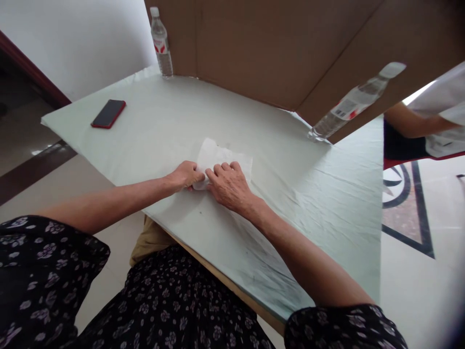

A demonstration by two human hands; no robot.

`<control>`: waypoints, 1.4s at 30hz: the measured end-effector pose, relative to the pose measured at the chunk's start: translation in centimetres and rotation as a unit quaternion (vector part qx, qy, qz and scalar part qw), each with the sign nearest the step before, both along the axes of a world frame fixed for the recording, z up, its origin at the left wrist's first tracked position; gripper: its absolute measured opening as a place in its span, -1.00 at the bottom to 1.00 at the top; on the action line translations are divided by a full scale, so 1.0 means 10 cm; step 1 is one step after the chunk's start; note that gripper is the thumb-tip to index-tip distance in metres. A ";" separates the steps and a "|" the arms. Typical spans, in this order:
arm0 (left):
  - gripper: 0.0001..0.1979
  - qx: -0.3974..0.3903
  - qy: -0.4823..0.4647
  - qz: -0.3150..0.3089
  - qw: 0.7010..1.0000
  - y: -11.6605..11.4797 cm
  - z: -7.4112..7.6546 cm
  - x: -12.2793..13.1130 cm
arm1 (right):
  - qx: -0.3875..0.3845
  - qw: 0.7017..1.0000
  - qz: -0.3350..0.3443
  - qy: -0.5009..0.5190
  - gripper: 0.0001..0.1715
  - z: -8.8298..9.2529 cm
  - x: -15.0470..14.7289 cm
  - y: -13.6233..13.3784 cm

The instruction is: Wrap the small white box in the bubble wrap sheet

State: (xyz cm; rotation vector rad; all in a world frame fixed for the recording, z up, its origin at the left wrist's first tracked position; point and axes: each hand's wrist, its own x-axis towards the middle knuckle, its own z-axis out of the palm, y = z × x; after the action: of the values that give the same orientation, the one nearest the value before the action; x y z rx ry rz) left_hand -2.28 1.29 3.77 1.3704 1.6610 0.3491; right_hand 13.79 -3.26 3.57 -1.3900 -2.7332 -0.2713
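A white paper tissue [218,157] lies partly folded on the pale cloth-covered table [290,194]. My left hand [184,174] is closed in a pinch on the tissue's near left corner. My right hand [229,184] rests on the tissue's near edge, fingers curled down and pressing on it. Both hands touch each other over the tissue's front edge.
A red-cased phone [108,114] lies at the far left of the table. One water bottle [162,43] stands at the back by a large cardboard panel [283,48]; another bottle [354,104] stands at the right. Another person's arm [414,123] shows at the far right.
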 end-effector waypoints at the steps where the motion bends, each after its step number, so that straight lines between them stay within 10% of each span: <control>1: -0.83 -0.001 -0.009 0.003 1.000 0.00 0.01 0.01 | -0.002 1.000 -0.004 0.008 -0.73 0.00 0.00 0.00; 9: -0.79 -0.037 -0.139 0.043 0.989 -0.02 0.09 0.11 | -0.024 0.997 -0.033 0.060 -0.27 0.00 0.05 -0.09; 18: -0.86 -0.035 -0.242 -0.040 0.969 -0.12 0.22 0.03 | -0.068 0.986 -0.030 0.150 -0.29 -0.01 0.19 -0.17; 24: -0.81 0.216 -0.038 -0.221 0.950 -0.15 0.04 0.01 | -0.044 0.966 -0.011 0.255 -0.43 -0.09 0.37 -0.19; 28: -0.83 0.394 0.047 -0.250 0.883 -0.19 -0.16 0.03 | 0.015 0.924 -0.146 0.352 -0.61 -0.10 0.67 -0.33; 32: -0.82 0.411 0.045 -0.247 0.876 -0.27 -0.24 0.05 | -0.146 0.857 -0.300 0.393 -0.43 -0.16 0.92 -0.46; 42: -0.83 0.419 0.126 -0.246 0.865 -0.35 -0.18 0.12 | -0.268 0.738 -0.356 0.507 0.06 -0.26 0.67 -0.15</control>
State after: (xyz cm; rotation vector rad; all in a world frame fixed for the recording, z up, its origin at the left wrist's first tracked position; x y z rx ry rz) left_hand -1.06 -2.20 1.95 2.5178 1.3053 0.6486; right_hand 20.46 -4.74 1.01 -1.8445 -1.3193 1.0253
